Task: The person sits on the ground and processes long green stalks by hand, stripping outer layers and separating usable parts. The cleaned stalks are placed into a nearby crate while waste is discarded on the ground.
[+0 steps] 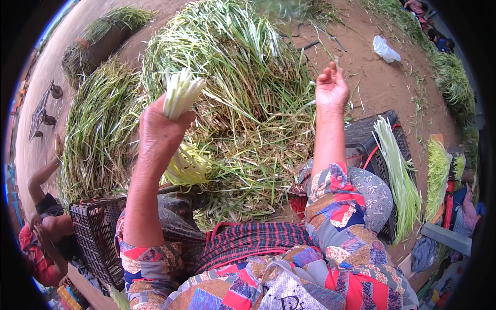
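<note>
My left hand (pixel 161 122) is raised and closed around a bunch of leafy green vegetable stalks (pixel 180 95), probably chives. Their pale cut-looking ends point up and away from me. Below that fist hang yellow-green leaves (pixel 188 164), which appear to belong to the same bunch. My right hand (pixel 332 87) is held out with the palm up and the fingers partly curled. A thin green blade lies by its fingertips; whether it is pinched there is unclear. Between and beyond my hands rises a large heap of long green leaves (pixel 236 58).
Loose trimmings (pixel 255 166) cover the ground before me. At right, a pale bundle (pixel 397 182) lies on a black plastic crate (pixel 401 143). Another crate (pixel 99 232) stands at left, near a seated person (pixel 42 244). A white plastic bag (pixel 386 49) lies on the bare soil.
</note>
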`<act>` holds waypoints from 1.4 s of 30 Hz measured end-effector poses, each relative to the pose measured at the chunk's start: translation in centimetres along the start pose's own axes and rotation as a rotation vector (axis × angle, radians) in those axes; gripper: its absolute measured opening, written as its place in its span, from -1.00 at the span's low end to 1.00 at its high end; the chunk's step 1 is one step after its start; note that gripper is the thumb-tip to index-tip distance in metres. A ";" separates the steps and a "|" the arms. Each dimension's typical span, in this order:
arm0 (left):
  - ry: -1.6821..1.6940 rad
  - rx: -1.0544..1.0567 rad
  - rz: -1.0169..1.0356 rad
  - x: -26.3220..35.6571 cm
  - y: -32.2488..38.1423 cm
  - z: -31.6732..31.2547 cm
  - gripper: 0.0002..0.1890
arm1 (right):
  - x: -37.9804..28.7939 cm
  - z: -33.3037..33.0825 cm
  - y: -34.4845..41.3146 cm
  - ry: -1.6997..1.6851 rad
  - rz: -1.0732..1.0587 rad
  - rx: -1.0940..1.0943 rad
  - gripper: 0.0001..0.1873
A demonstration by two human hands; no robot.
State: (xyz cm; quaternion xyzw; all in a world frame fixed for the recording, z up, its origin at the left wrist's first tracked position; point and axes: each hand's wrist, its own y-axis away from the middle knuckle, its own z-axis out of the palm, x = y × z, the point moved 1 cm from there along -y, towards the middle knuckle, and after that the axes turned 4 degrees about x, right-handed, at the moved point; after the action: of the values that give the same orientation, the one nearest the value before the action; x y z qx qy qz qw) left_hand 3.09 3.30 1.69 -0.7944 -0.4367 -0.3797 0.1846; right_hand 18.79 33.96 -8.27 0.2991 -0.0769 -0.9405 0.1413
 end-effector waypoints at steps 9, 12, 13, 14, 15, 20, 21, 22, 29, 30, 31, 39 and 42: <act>0.049 0.114 0.144 -1.0 -0.2 -0.5 -0.71 | 14.5 -9.4 4.4 1.969 0.124 -0.464 -0.71; 0.082 0.041 0.137 -1.0 -0.3 -0.1 -0.70 | 15.9 -11.7 6.0 2.098 0.045 -0.540 -0.76; 0.071 0.013 0.103 -1.0 -0.3 -0.1 -0.69 | 15.9 -11.8 6.0 1.981 0.048 -0.529 -0.76; 0.036 -0.014 0.098 -1.0 -0.4 -0.1 -0.67 | 15.8 -11.8 6.0 1.885 0.066 -0.500 -0.75; 0.065 -0.014 0.132 -0.9 -0.4 0.0 -0.66 | 15.7 -11.4 5.8 1.776 0.075 -0.488 -0.75; 0.086 0.022 0.186 0.3 -0.6 0.5 -0.56 | 14.2 -7.3 5.0 1.366 0.014 -0.516 -0.83; 0.070 0.031 0.158 0.4 -0.6 0.6 -0.54 | 13.4 -6.3 5.2 1.313 -0.005 -0.529 -0.82; 0.068 0.067 0.204 0.6 -0.7 0.7 -0.60 | 12.6 -5.2 5.5 1.330 -0.067 -0.568 -0.81; -0.069 0.169 0.440 0.8 -1.5 1.9 -0.70 | 7.4 2.5 10.1 1.255 -0.111 -0.839 -0.79; -0.092 0.186 0.518 0.9 -1.6 2.1 -0.70 | 6.9 3.3 10.8 1.273 -0.102 -0.881 -0.79; -0.112 0.189 0.575 1.0 -1.7 2.4 -0.69 | 6.4 4.0 11.4 1.290 -0.084 -0.923 -0.80; -0.133 -0.085 0.416 1.8 -0.9 2.7 -0.82 | 6.6 3.0 11.5 1.332 -0.616 -0.714 -0.90; -0.082 -0.139 0.256 1.3 -0.8 1.0 -0.75 | 5.7 -0.7 7.1 1.545 -0.756 -0.472 -0.89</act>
State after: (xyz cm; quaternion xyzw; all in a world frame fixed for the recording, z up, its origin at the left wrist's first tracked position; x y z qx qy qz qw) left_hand 3.31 5.11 1.97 -0.8692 -0.3116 -0.3496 0.1584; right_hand 16.27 25.41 -10.29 0.8183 0.3391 -0.4513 -0.1079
